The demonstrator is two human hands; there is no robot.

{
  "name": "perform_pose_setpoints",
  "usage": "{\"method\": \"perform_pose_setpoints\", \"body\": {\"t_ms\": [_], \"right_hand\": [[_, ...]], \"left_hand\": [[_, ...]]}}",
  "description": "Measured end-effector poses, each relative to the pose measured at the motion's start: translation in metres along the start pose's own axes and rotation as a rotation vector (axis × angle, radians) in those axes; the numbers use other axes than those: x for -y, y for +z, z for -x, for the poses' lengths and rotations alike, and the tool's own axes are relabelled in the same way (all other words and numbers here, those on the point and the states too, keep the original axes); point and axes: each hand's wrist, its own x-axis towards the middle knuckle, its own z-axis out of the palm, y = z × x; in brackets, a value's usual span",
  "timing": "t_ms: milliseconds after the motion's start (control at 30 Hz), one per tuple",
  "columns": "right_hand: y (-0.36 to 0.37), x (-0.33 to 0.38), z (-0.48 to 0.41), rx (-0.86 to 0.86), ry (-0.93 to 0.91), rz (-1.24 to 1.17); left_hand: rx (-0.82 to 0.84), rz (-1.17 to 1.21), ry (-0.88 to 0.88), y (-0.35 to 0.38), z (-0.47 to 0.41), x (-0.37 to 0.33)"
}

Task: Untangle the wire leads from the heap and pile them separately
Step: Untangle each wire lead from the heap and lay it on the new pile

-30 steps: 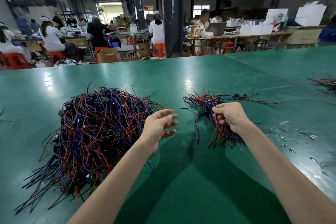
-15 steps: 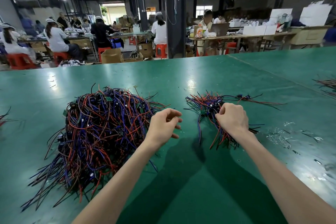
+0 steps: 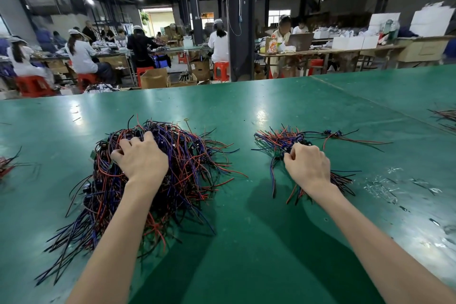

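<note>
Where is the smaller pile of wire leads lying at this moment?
In the head view, the smaller pile lies on the green table, right of the big heap, partly under the right hand.

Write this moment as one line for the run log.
left hand: grips big heap | right hand: fingers curled on small pile | both lie apart on green table

The large tangled heap of thin wire leads (image 3: 190, 163) and the smaller separate pile of wire leads (image 3: 281, 137) both mix red, blue and black insulation, the glossy flat table surface (image 3: 246, 242) is uniform green, and the plastic stools (image 3: 220, 69) are red-orange.
</note>
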Motion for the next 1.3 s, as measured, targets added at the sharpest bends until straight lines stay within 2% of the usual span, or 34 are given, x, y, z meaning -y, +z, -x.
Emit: {"method": "perform_pose_setpoints", "body": {"t_ms": [400, 500, 667, 900, 1100, 1200, 1300], "right_hand": [[0.002, 0.02, 0.015, 0.013, -0.08, -0.152], [0.003, 0.022, 0.018, 0.025, -0.079, -0.18], [0.003, 0.025, 0.02, 0.044, -0.064, -0.214], [0.004, 0.026, 0.023, 0.058, -0.074, -0.275], [0.006, 0.03, 0.027, 0.059, -0.088, -0.279], [0.007, 0.031, 0.026, 0.061, -0.085, -0.309], [0.007, 0.032, 0.027, 0.029, -0.102, -0.343]], "left_hand": [[-0.324, 0.313, 0.022, 0.004, -0.003, 0.008], [-0.322, 0.357, -0.038, -0.003, -0.005, 0.01], [-0.218, 0.338, -0.108, -0.016, -0.011, 0.016], [-0.415, 0.525, -0.05, -0.027, -0.003, 0.011], [-0.4, 0.678, -0.153, -0.029, -0.01, 0.016], [-0.514, 0.825, -0.109, -0.034, -0.012, 0.016], [-0.63, 0.969, 0.071, -0.044, -0.01, 0.012]]}}
